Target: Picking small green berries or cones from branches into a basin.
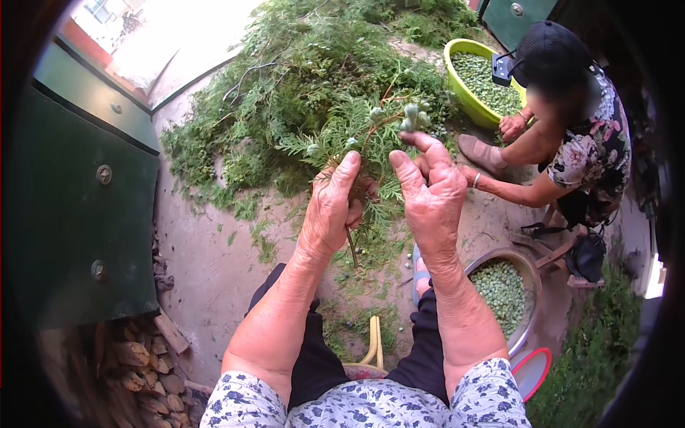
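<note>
A leafy conifer sprig (pixel 371 132) with small blue-green cones (pixel 412 114) is gripped in my left hand (pixel 332 207), thumb pressed over its stem. The bare end of the stem sticks out below that hand. Close to the cones at the sprig's right side is my right hand (pixel 435 185). Its index finger reaches up to just under the cone cluster, and the thumb stands apart from it; the other fingers are bent and partly hidden. Behind both hands spreads a large heap of cut conifer branches (pixel 264 107) on the ground.
At right a co-worker (pixel 571 121) bends beside a yellow-green tub (pixel 464 93) of green cones. A metal basin (pixel 536 285) of cones stands by my right forearm, near a red-rimmed container (pixel 546 367). Green doors (pixel 85 207) and stacked firewood (pixel 153 371) are at left.
</note>
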{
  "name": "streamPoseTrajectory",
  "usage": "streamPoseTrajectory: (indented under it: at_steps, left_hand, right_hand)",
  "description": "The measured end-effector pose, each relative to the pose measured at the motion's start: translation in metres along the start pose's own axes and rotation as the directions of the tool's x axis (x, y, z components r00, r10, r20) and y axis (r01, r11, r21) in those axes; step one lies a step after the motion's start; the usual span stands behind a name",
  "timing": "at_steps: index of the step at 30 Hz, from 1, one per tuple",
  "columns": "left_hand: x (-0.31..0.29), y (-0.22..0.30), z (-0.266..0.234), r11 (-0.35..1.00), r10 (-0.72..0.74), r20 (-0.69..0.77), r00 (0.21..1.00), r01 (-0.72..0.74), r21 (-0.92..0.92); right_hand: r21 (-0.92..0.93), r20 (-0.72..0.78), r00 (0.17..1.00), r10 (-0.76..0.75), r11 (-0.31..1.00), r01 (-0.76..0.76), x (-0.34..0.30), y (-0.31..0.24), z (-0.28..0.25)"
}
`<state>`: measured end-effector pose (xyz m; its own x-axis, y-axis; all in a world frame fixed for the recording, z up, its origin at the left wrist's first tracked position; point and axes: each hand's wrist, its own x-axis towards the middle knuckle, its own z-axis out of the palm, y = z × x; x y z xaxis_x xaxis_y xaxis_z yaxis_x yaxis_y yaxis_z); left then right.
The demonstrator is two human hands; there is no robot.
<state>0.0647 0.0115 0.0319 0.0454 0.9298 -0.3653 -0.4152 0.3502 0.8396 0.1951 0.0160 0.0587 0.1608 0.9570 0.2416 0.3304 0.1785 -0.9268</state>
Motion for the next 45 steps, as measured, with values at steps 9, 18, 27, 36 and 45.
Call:
streamPoseTrajectory:
  at_steps: [9,18,27,36,45]
  left_hand:
    - [-0.008,-0.002,0.004,0.707,0.357,0.252,0.899,-0.437,0.556]
    - [-0.006,-0.005,0.005,0.867,0.213,0.139,0.967,-0.253,0.429]
    - [-0.007,-0.006,0.005,0.973,0.183,0.03,0.983,-0.185,0.135]
    - [0.002,-0.01,-0.003,0.994,0.104,0.021,0.994,-0.104,-0.022]
    - [0.01,-0.019,-0.004,0.844,0.27,0.081,0.959,-0.277,0.46]
  right_hand:
    - [0.033,0.118,0.984,-0.132,0.991,0.128,0.003,0.004,0.003]
    - [0.139,0.167,0.983,-0.08,0.989,0.057,0.005,0.023,0.004]
    - [0.508,0.423,0.877,0.228,0.742,-0.438,0.004,0.031,0.002]
    - [0.747,0.571,0.759,0.311,0.187,-0.638,0.01,0.04,-0.005]
    - [0.83,0.461,0.866,0.193,0.254,-0.497,0.016,0.029,-0.009]
